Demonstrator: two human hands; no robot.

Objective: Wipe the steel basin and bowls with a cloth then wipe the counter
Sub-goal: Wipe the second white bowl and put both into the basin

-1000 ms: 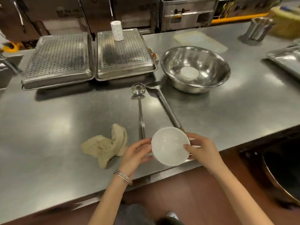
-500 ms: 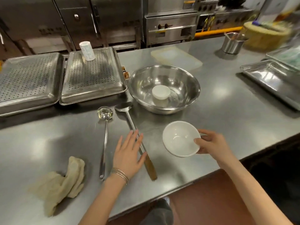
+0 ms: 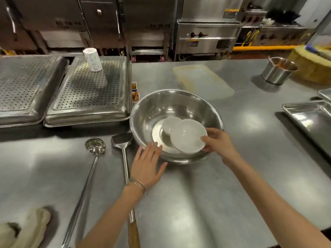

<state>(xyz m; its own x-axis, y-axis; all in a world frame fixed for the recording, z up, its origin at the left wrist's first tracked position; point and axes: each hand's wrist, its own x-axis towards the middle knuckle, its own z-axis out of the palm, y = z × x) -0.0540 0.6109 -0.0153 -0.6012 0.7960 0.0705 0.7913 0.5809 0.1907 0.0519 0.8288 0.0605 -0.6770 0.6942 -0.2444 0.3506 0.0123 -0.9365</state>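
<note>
Right hand (image 3: 217, 144) pinches white bowl (image 3: 188, 136) over steel basin (image 3: 179, 99); left hand (image 3: 146, 165) spread; a slip could crack it against the inner bowl (image 3: 169, 123).

Your basin (image 3: 197, 108) sits at twelve o'clock, a small bowl (image 3: 170, 123) in it and a second bowl (image 3: 188, 136) over it. The spatula (image 3: 123, 142) and ladle (image 3: 86, 178) lie at its nine o'clock, the cloth (image 3: 26, 228) at your seven.
</note>
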